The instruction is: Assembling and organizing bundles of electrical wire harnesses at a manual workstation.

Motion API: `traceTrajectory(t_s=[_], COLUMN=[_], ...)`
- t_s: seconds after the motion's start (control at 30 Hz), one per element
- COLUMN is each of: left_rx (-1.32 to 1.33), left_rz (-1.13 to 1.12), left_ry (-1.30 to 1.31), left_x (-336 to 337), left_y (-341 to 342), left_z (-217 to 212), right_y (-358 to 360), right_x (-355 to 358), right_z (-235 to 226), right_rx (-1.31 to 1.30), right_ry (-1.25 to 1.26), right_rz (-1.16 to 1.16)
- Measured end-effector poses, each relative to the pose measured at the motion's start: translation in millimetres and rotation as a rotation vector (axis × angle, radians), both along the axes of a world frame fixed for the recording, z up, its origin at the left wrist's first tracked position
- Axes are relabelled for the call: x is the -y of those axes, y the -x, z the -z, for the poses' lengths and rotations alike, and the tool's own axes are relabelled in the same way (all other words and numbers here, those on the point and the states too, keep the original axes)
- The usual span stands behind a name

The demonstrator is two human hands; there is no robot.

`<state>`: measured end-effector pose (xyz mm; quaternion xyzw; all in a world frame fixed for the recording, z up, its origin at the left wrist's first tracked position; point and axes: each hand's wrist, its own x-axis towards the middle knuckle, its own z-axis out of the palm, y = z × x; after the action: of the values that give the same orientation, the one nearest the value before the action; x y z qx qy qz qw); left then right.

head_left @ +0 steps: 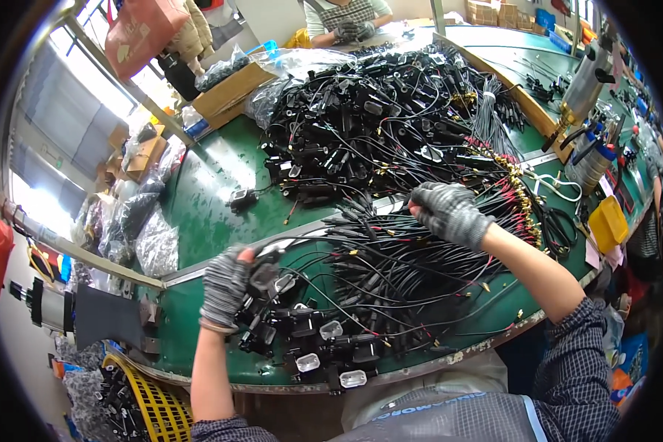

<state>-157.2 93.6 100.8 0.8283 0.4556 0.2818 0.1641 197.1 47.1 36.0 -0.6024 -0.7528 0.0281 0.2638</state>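
My left hand (226,289), in a grey knitted glove, is closed round a black plastic part with a clear window (264,277), slightly blurred, above the near left of the bench. Below it lie several similar black parts (302,321) with clear windows and black leads. My right hand (453,215), gloved the same way, has its fingers curled together over a thick spread of black cables (405,254). What sits between those fingertips is hidden. Many of the cables end in red sleeves and gold-coloured connectors (524,202) on the right.
A big heap of black cabled parts (361,110) covers the far middle of the green bench (206,173). Scissors (560,227), a yellow tray (608,223) and a tool holder (591,166) are on the right. A yellow basket (151,401) stands lower left. Opposite sits another person (346,22).
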Motion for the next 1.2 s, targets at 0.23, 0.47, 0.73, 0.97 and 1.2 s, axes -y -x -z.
traceTrajectory(t_s=[0.23, 0.47, 0.73, 0.97, 1.2], left_rx=[-0.775, -0.668, -0.421, -0.086, 0.472], left_rz=[0.105, -0.187, -0.243, -0.256, -0.096], left_ry=[0.506, 0.013, -0.080, -0.273, 0.351], left_x=[-50, -187, -254, -246, -82], left_y=[58, -17, -82, -33, -35], left_z=[1, 40, 114, 88, -4], right_y=[12, -6, -33, -41, 17], right_x=[-34, -34, 46, 69, 56], right_z=[40, -12, -105, -20, 7], right_rx=[0.223, -1.055, -0.437, 0.348, 0.241], right_ry=[0.000, 0.283, -0.312, 0.095, 0.049], right_rz=[-0.051, -0.038, -0.080, -0.039, -0.079])
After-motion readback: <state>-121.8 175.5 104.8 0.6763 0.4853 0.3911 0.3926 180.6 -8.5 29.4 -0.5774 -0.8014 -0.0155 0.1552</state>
